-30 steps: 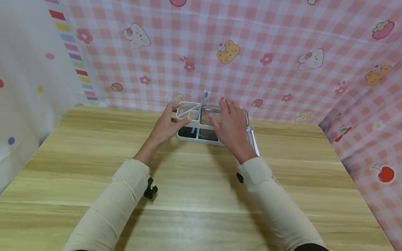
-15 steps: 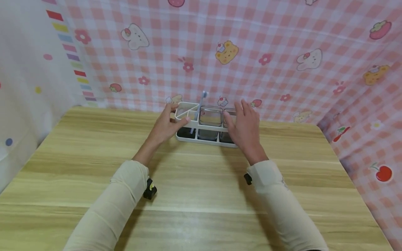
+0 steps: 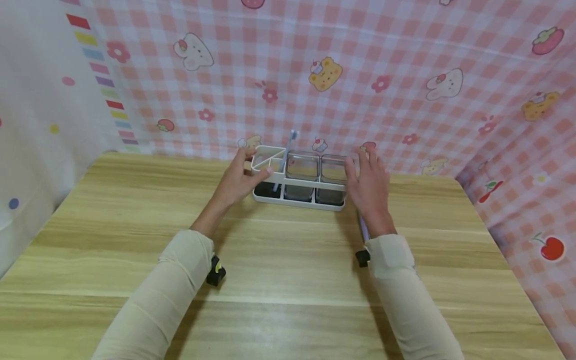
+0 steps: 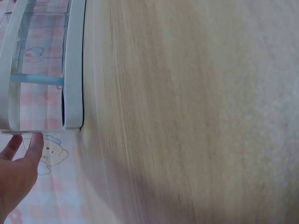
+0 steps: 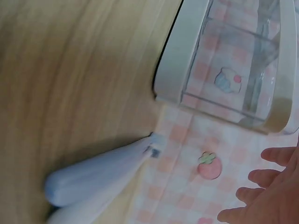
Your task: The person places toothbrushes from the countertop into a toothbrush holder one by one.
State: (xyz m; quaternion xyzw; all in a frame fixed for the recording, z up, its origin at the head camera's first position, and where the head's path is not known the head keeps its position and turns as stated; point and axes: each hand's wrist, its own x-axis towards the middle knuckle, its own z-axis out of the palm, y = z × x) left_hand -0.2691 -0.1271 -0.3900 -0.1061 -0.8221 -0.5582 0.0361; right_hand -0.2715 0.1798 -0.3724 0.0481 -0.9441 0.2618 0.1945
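A white two-tier toothbrush holder (image 3: 299, 204) stands near the table's back edge. Two clear cups (image 3: 302, 166) sit side by side in it, and a light-blue toothbrush (image 3: 289, 142) leans upright in its left part. My left hand (image 3: 240, 177) holds the holder's left end, thumb at the front and fingers toward the back corner; the fingertips also show in the left wrist view. My right hand (image 3: 371, 195) is spread beside the right end, and the right wrist view shows its fingers (image 5: 261, 177) apart from the holder. Two toothbrushes (image 5: 98, 177), one purple and one white, lie below that hand.
The wooden table (image 3: 270, 300) extends in front of the holder. Behind hangs a pink checked cloth (image 3: 315, 75) with cartoon prints, close to the holder's back. A white dotted cloth (image 3: 40, 125) hangs at the left.
My right hand has moved rightward from over the cups to beyond the holder's right end, uncovering both cups. My left hand and the holder have stayed in place.
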